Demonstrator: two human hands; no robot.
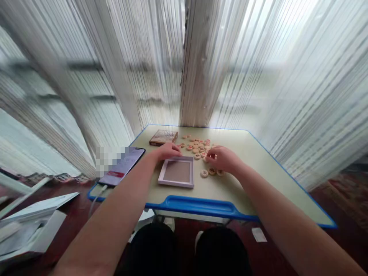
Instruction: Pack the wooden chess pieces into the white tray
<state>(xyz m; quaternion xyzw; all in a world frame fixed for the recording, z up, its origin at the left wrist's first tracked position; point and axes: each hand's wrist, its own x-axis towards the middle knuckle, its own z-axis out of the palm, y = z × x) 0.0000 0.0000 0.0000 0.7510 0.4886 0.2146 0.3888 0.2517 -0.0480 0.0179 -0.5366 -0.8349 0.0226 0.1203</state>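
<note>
One head-worn camera looks forward and steeply down from above the person's knees (220,247), with the left hand (169,150) and right hand (223,158) at mid-distance over the table (243,145). Its wide, bowed view takes in the whole tabletop and, beyond it, the curtain (161,50) filling the upper part.

Left hand (169,151), curled right hand (224,158) (apart)

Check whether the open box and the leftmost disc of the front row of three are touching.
Apart. The head view shows a strip of bare tabletop between the open box and the leftmost disc.
</note>
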